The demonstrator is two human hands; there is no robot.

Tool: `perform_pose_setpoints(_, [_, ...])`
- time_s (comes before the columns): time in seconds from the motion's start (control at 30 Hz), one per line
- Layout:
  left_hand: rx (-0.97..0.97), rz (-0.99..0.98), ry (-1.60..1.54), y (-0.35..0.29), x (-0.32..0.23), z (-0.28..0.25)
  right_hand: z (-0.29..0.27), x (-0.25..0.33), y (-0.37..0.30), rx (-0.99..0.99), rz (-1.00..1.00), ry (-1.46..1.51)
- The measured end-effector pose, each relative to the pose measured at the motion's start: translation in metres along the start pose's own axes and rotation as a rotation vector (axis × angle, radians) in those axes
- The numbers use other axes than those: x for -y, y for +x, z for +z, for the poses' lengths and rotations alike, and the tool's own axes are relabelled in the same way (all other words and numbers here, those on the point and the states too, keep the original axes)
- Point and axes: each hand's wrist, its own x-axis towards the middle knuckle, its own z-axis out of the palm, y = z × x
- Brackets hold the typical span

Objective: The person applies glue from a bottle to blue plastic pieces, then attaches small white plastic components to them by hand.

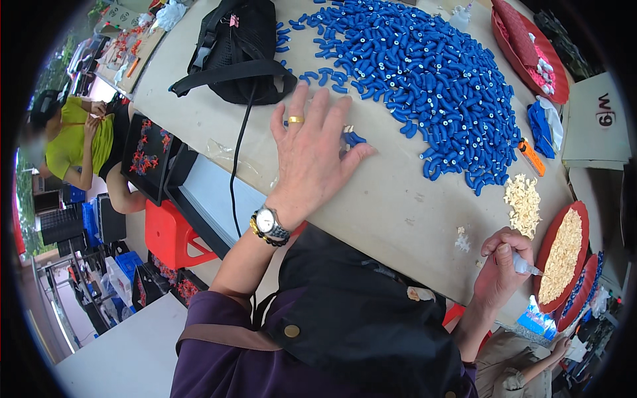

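Observation:
My left hand, with a ring and a watch, lies palm down on the table with its fingers stretched out. Between its thumb and fingers a small curved blue piece with a cream tip shows on the tabletop, partly hidden. My right hand is closed round a small whitish squeeze bottle, its nozzle pointing right toward a red tray of small cream pieces. A large heap of curved blue pieces spreads over the far side of the table.
A black bag with a cable lies far left on the table. At right are loose cream pieces, an orange cutter and a red basin. A red stool and a co-worker are on the left.

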Motion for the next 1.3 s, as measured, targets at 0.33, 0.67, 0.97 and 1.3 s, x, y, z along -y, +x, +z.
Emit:
perform_pose_setpoints(0.33, [-0.009,0.114,-0.125,-0.001,0.016,0.012,-0.001,0.002,-0.003,-0.015,0.012,0.015])
perform_pose_setpoints(0.67, [-0.075,0.134,-0.133,-0.001,0.019,0.012,-0.006,0.002,-0.005,-0.020,0.031,0.027])
perform_pose_setpoints(0.97, [-0.016,0.210,-0.136,0.015,0.008,0.015,-0.006,0.004,-0.004,-0.034,0.039,0.046])
perform_pose_setpoints(1.3, [-0.098,0.164,-0.045,0.014,0.026,0.013,-0.017,0.003,-0.005,-0.057,0.027,0.062])
